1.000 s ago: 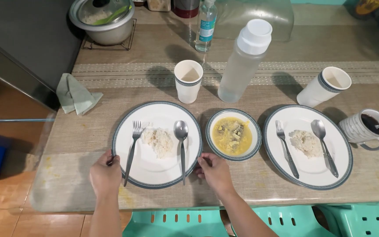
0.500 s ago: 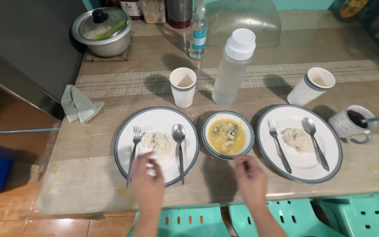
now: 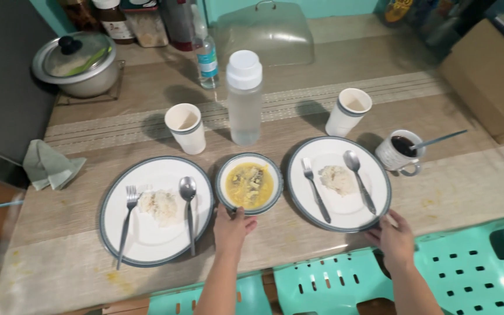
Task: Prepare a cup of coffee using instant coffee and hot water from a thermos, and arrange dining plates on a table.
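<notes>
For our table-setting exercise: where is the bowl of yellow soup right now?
In the head view, the bowl of yellow soup sits centre table between the two rice plates, in front of the water bottle, with the left hand touching its near rim.

A small round white ceramic bowl with a blue-grey rim (image 3: 249, 184), holding yellow soup, is sitting upright between two plates. To its right, a large round white plate with a blue-grey rim (image 3: 339, 183) is lying flat, carrying rice, a fork and a spoon.

Two bare forearms, no sleeves showing, left hand (image 3: 231, 228) and right hand (image 3: 394, 238) without rings or watch.
</notes>
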